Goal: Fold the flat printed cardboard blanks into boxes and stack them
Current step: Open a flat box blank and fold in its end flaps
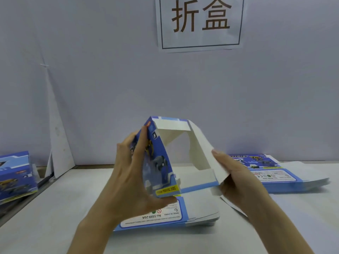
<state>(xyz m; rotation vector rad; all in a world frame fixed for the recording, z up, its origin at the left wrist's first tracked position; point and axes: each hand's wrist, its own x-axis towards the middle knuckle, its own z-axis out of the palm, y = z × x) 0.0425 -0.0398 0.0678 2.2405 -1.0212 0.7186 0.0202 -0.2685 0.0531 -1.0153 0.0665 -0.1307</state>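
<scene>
1. At the far left, a stack of printed boxes [14, 176], I think the folded ones, lies at the table [55, 208] edge, well apart from the work.
2. The left hand [132, 173] grips the blue printed side panel of the half-open box [159, 156], with fingers along the outside and the thumb under the lower edge.
3. This box is held in the centre, above a pile of flat blanks [165, 219]. Its long axis goes from the low near end to the high far end, leaning away from me. The white inside faces me.
4. The right hand [238, 180] pinches the white right panel, thumb on top.
5. My judgement: I should press both sides inward evenly along the creases until the corners are square, and not bend the window frame.
6. At the right, more blanks [275, 176] lie flat.
</scene>
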